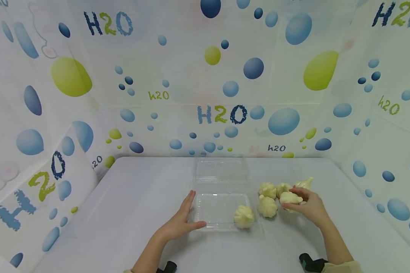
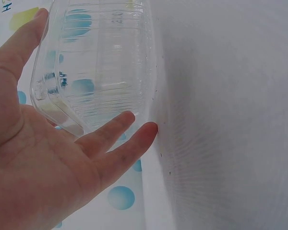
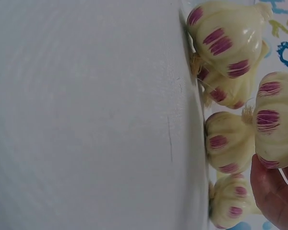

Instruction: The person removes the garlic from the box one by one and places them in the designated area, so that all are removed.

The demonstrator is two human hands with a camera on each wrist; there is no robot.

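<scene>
A clear plastic clamshell container [image 1: 213,212] lies with its lid [image 1: 220,169] folded back behind it. One pale garlic bulb [image 1: 243,217] sits in its front right corner. My left hand [image 1: 178,224] is at the container's left side, fingers spread, thumb by the front left corner; in the left wrist view its straight fingers [image 2: 132,143] reach along the clear wall. Between thumb and fingertips, my right hand [image 1: 312,207] pinches a garlic bulb [image 3: 277,120] with purple streaks and a root tuft. It is raised in front of the other bulbs.
Several more garlic bulbs [image 1: 268,206] stand in a cluster right of the container, partly behind my right hand. The white table [image 1: 136,197] reaches back to a wall covering [image 1: 177,68] printed with bubbles and H2O lettering. Dark wrist straps [image 1: 312,263] show at the front edge.
</scene>
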